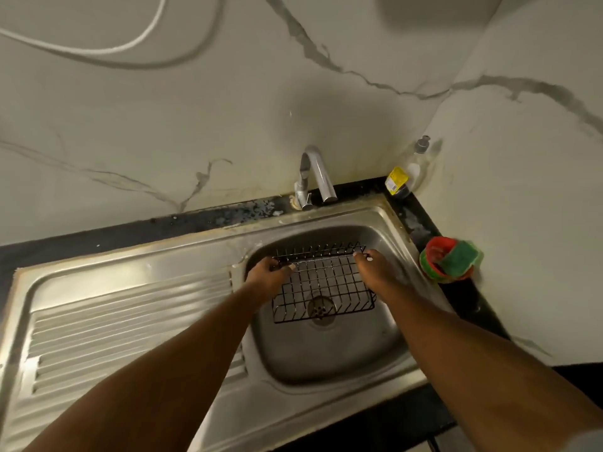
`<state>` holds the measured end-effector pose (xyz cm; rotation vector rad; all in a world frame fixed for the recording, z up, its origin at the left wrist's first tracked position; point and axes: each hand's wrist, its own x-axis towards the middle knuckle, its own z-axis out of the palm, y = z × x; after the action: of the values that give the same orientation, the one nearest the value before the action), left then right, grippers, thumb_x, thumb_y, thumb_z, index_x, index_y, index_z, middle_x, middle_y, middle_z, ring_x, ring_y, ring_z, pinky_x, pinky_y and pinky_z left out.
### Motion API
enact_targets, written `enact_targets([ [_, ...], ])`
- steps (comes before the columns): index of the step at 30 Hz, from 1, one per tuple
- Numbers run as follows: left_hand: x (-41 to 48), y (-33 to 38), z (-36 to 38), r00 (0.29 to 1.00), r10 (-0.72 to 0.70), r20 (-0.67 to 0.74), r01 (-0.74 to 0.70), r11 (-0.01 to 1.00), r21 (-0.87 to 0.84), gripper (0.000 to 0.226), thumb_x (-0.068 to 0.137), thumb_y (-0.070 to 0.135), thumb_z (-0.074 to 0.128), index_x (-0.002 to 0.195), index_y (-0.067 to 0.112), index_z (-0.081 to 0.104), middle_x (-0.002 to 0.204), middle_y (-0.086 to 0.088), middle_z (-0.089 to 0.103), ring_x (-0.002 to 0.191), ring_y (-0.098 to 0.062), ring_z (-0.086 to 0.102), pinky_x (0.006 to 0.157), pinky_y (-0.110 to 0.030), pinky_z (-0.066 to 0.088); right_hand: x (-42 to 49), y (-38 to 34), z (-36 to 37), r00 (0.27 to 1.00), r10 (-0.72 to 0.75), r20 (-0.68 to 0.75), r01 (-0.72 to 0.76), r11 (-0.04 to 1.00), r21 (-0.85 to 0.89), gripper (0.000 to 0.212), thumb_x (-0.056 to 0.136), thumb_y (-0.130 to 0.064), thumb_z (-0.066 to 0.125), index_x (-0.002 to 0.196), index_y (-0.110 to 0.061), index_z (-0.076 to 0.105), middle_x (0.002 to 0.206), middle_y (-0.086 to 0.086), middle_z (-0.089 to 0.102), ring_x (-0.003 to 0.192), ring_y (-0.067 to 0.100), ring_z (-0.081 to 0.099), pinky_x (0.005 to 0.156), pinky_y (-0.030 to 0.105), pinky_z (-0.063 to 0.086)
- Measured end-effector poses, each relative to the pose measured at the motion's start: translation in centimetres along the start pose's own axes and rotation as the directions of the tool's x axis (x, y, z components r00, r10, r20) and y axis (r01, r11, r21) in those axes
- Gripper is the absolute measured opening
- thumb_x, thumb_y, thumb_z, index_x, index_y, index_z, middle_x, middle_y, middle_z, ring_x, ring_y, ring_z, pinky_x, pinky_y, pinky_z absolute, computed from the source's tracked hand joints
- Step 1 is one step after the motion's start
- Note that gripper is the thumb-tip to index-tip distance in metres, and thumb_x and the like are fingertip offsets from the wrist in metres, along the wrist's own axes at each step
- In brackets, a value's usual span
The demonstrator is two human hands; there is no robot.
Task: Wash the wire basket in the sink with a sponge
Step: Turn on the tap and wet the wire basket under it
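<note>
Steel sink point(326, 357): left hand point(269, 274), right hand point(375, 272) grip basket point(326, 282) ends; positioning, apparently. Next: reach sponge point(459, 258), table point(465, 300) right edge.

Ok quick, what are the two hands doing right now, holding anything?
Left hand: grips the left rim of the wire basket.
Right hand: grips the basket's right rim.
</note>
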<state>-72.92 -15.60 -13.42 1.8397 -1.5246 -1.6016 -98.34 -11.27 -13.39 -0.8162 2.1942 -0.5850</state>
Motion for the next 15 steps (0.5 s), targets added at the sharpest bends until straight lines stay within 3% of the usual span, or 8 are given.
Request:
enact_targets([
  [4,1.9,-0.9,2.8,0.992,-0.118,-0.045,0.115,0.992,-0.056,0.051,0.097,0.046,0.07,0.135,0.014,0.057,0.098,-0.002,0.062,0.078,-0.012,0.06,0.059,-0.023,0.045,3.3,1.3,-0.4,0.996,-0.004,0.092,0.011,0.998,-0.069,0.054,0.104,-0.041,0.054,0.151,-0.016,0.048,0.139,0.013,0.062,0.085,0.014,0.053,0.066,0.026,0.039],
  [7,3.4,-1.5,4.3,0.981,-0.179,-0.073,0.173,0.981,-0.09,0.059,0.096,0.048,0.07,0.141,0.014,0.054,0.108,-0.002,0.062,0.084,-0.012,0.06,0.061,-0.024,0.045,5.6,2.3,0.2,0.989,0.016,0.149,0.0,0.995,-0.101,0.055,0.105,-0.04,0.052,0.155,-0.017,0.043,0.142,0.013,0.059,0.071,0.005,0.047,0.057,0.02,0.035],
  [9,4.4,-1.5,5.0,0.972,-0.215,-0.09,0.206,0.973,-0.104,0.06,0.096,0.048,0.071,0.142,0.013,0.054,0.113,-0.002,0.061,0.085,-0.012,0.059,0.06,-0.022,0.043,6.6,3.0,0.8,0.982,0.04,0.185,-0.018,0.993,-0.117,0.058,0.104,-0.045,0.051,0.156,-0.022,0.04,0.146,0.011,0.057,0.087,0.015,0.059,0.071,0.024,0.046],
  [11,5.3,-1.3,5.5,0.965,-0.24,-0.108,0.229,0.968,-0.105,0.056,0.095,0.049,0.071,0.136,0.012,0.057,0.113,-0.005,0.063,0.084,-0.013,0.06,0.058,-0.022,0.042,7.6,3.5,1.2,0.976,0.058,0.212,-0.029,0.99,-0.137,0.062,0.098,-0.057,0.049,0.153,-0.03,0.042,0.148,0.009,0.056,0.117,0.03,0.061,0.098,0.038,0.05],
  [13,6.1,-1.5,5.7,0.958,-0.259,-0.12,0.248,0.964,-0.099,0.056,0.095,0.049,0.071,0.134,0.011,0.058,0.113,-0.008,0.065,0.084,-0.015,0.062,0.057,-0.022,0.043,9.4,4.5,1.9,0.968,0.073,0.242,-0.034,0.986,-0.162,0.062,0.095,-0.062,0.047,0.15,-0.033,0.044,0.144,0.007,0.058,0.123,0.033,0.059,0.101,0.042,0.048],
  [15,6.8,-1.8,6.0,0.951,-0.284,-0.124,0.273,0.957,-0.093,0.059,0.094,0.051,0.071,0.135,0.011,0.057,0.115,-0.01,0.065,0.086,-0.016,0.063,0.058,-0.023,0.044,10.9,5.2,2.5,0.959,0.083,0.271,-0.033,0.982,-0.186,0.063,0.091,-0.064,0.048,0.146,-0.034,0.048,0.139,0.008,0.062,0.115,0.033,0.062,0.098,0.042,0.051],
])
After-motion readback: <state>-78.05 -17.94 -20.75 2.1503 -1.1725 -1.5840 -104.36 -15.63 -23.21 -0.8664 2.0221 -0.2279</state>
